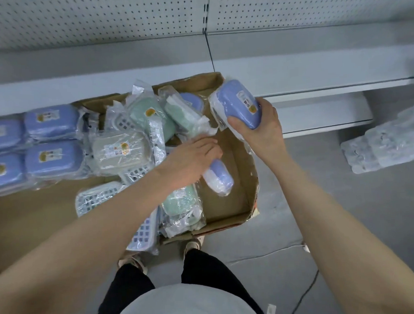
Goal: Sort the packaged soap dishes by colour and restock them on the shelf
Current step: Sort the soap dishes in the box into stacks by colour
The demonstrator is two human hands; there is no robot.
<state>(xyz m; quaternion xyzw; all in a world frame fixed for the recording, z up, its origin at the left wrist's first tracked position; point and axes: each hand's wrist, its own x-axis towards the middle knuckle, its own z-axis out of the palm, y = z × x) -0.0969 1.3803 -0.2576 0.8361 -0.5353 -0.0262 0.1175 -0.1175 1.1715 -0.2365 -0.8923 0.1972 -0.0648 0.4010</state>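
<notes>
My right hand (257, 127) grips a blue dish (238, 102) over the box (227, 203), far right. My left hand (191, 157) lies on a second dish (219, 180) inside; I cannot tell its grip.

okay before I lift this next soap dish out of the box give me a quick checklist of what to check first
1. Right hand grips the held blue soap dish: ok, fingers and thumb are curled round its lower end.
2. Left hand has a hold on the second blue dish: cannot tell, the hand covers the dish's upper end and hides the contact.
3. Both dishes are the same colour: ok, both blue.
4. Blue stacks at the left hold one colour only: ok, every visible pack is blue.
5. Cardboard box is sorted out: not ok, green packs and a beige pack lie mixed inside.
</notes>
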